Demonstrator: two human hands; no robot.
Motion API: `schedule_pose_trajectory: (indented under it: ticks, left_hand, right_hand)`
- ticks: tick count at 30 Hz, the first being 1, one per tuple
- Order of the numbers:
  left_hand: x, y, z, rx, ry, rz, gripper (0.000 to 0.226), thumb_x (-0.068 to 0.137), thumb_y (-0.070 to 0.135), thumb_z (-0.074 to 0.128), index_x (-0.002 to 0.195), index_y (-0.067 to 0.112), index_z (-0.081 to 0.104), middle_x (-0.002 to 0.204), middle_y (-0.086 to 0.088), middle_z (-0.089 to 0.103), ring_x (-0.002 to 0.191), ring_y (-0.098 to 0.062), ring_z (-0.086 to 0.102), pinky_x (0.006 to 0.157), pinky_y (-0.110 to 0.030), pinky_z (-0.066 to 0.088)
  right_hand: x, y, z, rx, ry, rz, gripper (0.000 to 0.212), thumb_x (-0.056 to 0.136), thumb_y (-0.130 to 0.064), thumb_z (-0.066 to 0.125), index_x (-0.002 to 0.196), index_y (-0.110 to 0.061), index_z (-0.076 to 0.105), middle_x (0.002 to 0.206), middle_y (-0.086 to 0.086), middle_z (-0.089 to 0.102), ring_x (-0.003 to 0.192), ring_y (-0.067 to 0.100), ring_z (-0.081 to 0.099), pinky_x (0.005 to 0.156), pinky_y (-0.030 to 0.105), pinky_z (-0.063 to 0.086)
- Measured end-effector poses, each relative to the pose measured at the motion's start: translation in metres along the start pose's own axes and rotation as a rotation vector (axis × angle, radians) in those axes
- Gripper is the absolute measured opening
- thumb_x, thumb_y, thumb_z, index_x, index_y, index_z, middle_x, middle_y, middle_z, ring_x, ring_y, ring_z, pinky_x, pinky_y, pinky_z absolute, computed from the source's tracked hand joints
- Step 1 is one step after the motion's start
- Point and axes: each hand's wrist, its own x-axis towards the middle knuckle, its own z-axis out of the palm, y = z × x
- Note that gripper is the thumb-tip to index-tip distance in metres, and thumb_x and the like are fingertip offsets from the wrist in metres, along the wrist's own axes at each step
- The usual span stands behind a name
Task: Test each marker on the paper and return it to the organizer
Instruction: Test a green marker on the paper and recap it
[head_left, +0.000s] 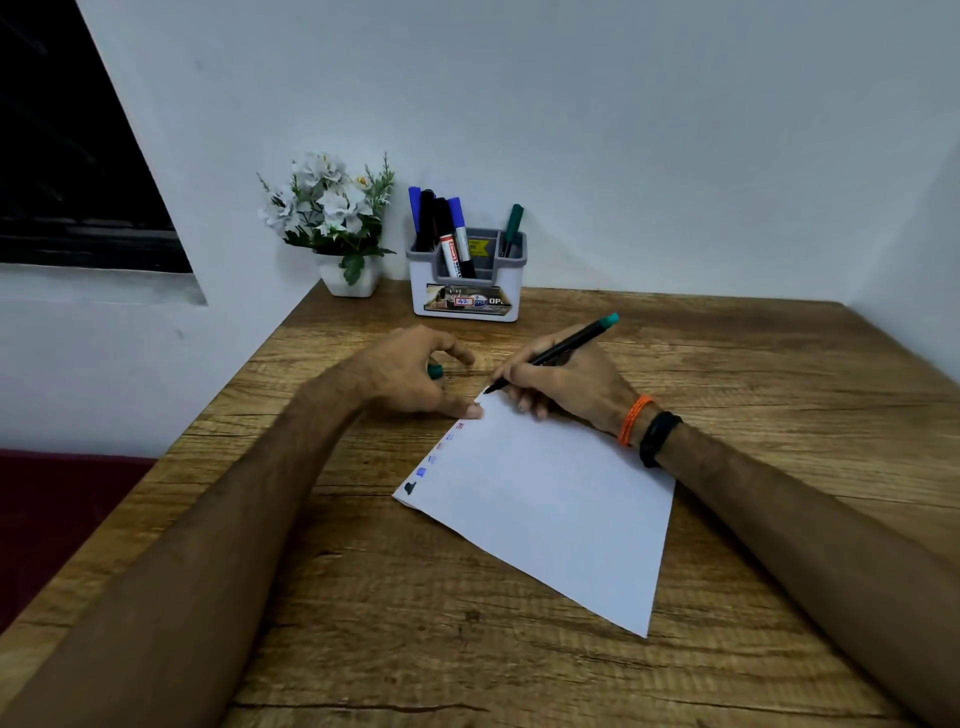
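A white sheet of paper (550, 509) lies on the wooden table (363, 597), with several small colour marks along its left edge. My right hand (566, 382) grips a black marker with a green end (558, 351), its tip touching the paper's far corner. My left hand (410, 374) holds a green cap (435, 371) in its curled fingers, and its thumb presses the paper's edge. A grey and white organizer (467, 288) stands at the back, holding several blue and black markers (441, 228) on its left and a green marker (511, 228) on its right.
A small white pot of white artificial flowers (337, 223) stands left of the organizer against the wall. The table's left edge drops off beside a dark red surface (52, 519). A dark window (67, 156) is on the left wall.
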Motion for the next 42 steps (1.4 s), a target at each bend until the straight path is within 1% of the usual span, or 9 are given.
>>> schedule_pose_trajectory:
  ticks: [4,13,18,23,27,31,37,40,42]
  left_hand:
    - [-0.0005,0.0030,-0.0011,0.022,-0.014,-0.015,0.074,0.065,0.056,0.079,0.132,0.036,0.054,0.146,0.004,0.045,0.119,-0.016,0.052,0.103,-0.039,0.043]
    - [-0.0003,0.0039,-0.0011,0.050,-0.027,-0.020,0.076,0.066,0.056,0.077,0.135,0.034,0.051,0.146,0.003,0.046,0.121,-0.018,0.051,0.103,-0.038,0.043]
    - [0.0003,0.0038,-0.0015,0.064,-0.032,-0.019,0.077,0.066,0.057,0.077,0.135,0.034,0.051,0.146,0.004,0.046,0.121,-0.018,0.051,0.104,-0.041,0.043]
    - [-0.0001,0.0038,-0.0013,0.071,-0.033,-0.013,0.077,0.067,0.057,0.076,0.136,0.033,0.051,0.146,0.003,0.046,0.123,-0.018,0.049,0.103,-0.038,0.043]
    - [0.0002,0.0040,-0.0015,0.076,-0.030,-0.020,0.077,0.068,0.057,0.076,0.136,0.034,0.051,0.145,0.002,0.046,0.124,-0.019,0.049,0.105,-0.040,0.041]
    - [0.0007,0.0035,-0.0016,0.085,-0.036,-0.018,0.077,0.067,0.058,0.076,0.136,0.034,0.051,0.145,0.002,0.046,0.124,-0.020,0.049,0.106,-0.043,0.041]
    - [0.0013,0.0021,-0.0016,0.089,-0.032,-0.019,0.078,0.066,0.060,0.076,0.136,0.034,0.051,0.144,0.002,0.048,0.123,-0.019,0.050,0.104,-0.041,0.042]
    - [0.0016,0.0026,-0.0013,0.084,-0.034,-0.021,0.078,0.066,0.059,0.076,0.136,0.034,0.051,0.145,0.002,0.047,0.122,-0.019,0.050,0.104,-0.042,0.043]
    - [0.0016,0.0025,-0.0012,0.086,-0.036,-0.022,0.077,0.067,0.059,0.076,0.136,0.034,0.051,0.145,0.002,0.046,0.123,-0.019,0.049,0.104,-0.042,0.042]
  right_hand:
    - [-0.0011,-0.0009,0.0009,-0.031,0.018,0.011,0.017,0.086,0.003,0.060,0.081,-0.001,0.076,0.063,0.009,0.070,0.048,0.014,0.062,0.043,0.022,0.047]
    - [-0.0061,-0.0074,0.0018,-0.080,0.021,0.048,0.016,0.087,0.001,0.060,0.086,0.001,0.076,0.058,0.003,0.068,0.042,0.006,0.057,0.041,0.017,0.044]
    - [-0.0047,-0.0080,0.0029,-0.076,0.071,0.066,0.014,0.086,0.000,0.062,0.083,0.001,0.076,0.060,0.007,0.069,0.042,0.009,0.058,0.042,0.018,0.045]
    - [-0.0066,-0.0091,0.0030,-0.090,0.055,0.069,0.014,0.086,0.000,0.062,0.085,0.001,0.075,0.056,0.002,0.067,0.040,0.006,0.056,0.040,0.016,0.043]
    - [-0.0054,-0.0075,0.0031,-0.085,0.059,0.074,0.013,0.086,-0.002,0.063,0.084,-0.001,0.076,0.059,0.005,0.069,0.043,0.010,0.058,0.043,0.020,0.046]
    - [-0.0052,-0.0071,0.0034,-0.102,0.067,0.081,0.014,0.086,-0.003,0.063,0.081,-0.002,0.076,0.060,0.007,0.069,0.043,0.011,0.058,0.043,0.020,0.046]
    - [-0.0045,-0.0069,0.0041,-0.102,0.064,0.081,0.014,0.086,-0.003,0.064,0.081,-0.004,0.077,0.061,0.008,0.069,0.045,0.012,0.058,0.043,0.021,0.047]
    - [-0.0046,-0.0070,0.0035,-0.097,0.097,0.082,0.014,0.086,-0.005,0.065,0.078,-0.007,0.077,0.062,0.011,0.070,0.046,0.016,0.058,0.044,0.022,0.048]
    - [-0.0059,-0.0079,0.0034,-0.102,0.077,0.078,0.014,0.086,-0.004,0.064,0.080,-0.005,0.077,0.061,0.009,0.069,0.045,0.014,0.058,0.044,0.022,0.047]
